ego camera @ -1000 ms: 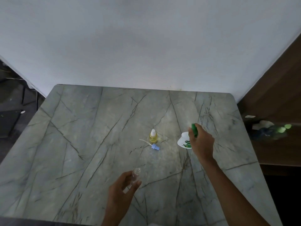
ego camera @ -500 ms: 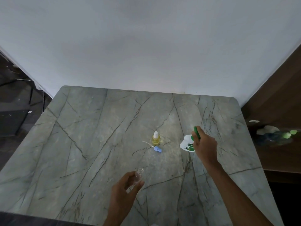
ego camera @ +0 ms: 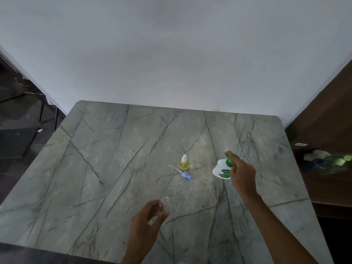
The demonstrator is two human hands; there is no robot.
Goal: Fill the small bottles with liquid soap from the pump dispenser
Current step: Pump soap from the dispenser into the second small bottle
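Your left hand (ego camera: 146,221) pinches a small clear uncapped bottle (ego camera: 163,205) between thumb and fingertips, above the near part of the grey veined marble table (ego camera: 106,168). Your right hand (ego camera: 242,176) closes around the white pump dispenser with green head (ego camera: 221,169), farther right. Between them stand a small yellow-filled bottle with white tip (ego camera: 184,163) and, just beside it, a loose blue spray cap (ego camera: 185,175).

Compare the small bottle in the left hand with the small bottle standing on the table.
The clear bottle looks empty, while the yellow bottle holds yellowish liquid. The clear bottle's mouth is open; the yellow bottle carries a white tip. The clear bottle is held tilted above the table by the left hand; the yellow bottle stands upright, untouched. Both are small and see-through.
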